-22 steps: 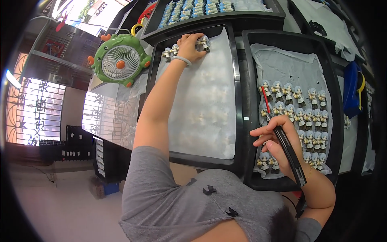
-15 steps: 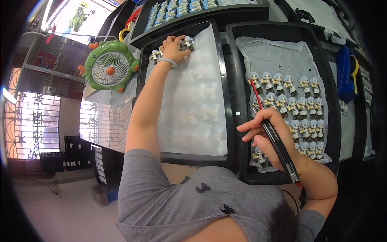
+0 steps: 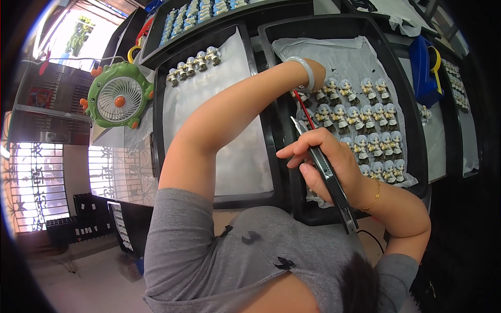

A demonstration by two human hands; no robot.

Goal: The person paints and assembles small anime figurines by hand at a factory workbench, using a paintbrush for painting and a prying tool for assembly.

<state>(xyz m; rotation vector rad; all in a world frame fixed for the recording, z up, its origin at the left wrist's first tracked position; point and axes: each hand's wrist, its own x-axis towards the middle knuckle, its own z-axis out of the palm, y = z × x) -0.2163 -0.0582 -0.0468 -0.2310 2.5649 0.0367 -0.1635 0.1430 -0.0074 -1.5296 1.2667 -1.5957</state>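
My left hand (image 3: pixel 314 73), with a pale bangle at its wrist, reaches over the right tray (image 3: pixel 271 57) beside the top row of small figurines (image 3: pixel 346 89). Its fingers are hidden behind the wrist, so what they touch does not show. Closer to me, my right hand (image 3: pixel 334 161) is closed round a slim black cutter (image 3: pixel 333 185) with a pointed metal tip, and a thin red stick (image 3: pixel 304 109) runs alongside it. In the left tray (image 3: pixel 267 151), a short row of pale-haired figurines (image 3: pixel 200 61) stands at the far end on white sheeting.
A green animal-shaped fan (image 3: pixel 119 99) stands left of the left tray. Beyond, another black tray holds rows of blue-and-white pieces (image 3: pixel 203 14). On the right, a blue tape dispenser (image 3: pixel 425 73) with a yellow ring stands by the tray edge. More trays line the far right.
My left hand has left the figurine row in the left tray and crossed rightward to the right tray. The figurines there now stand uncovered. My right hand keeps its hold; the whole view has shifted slightly.
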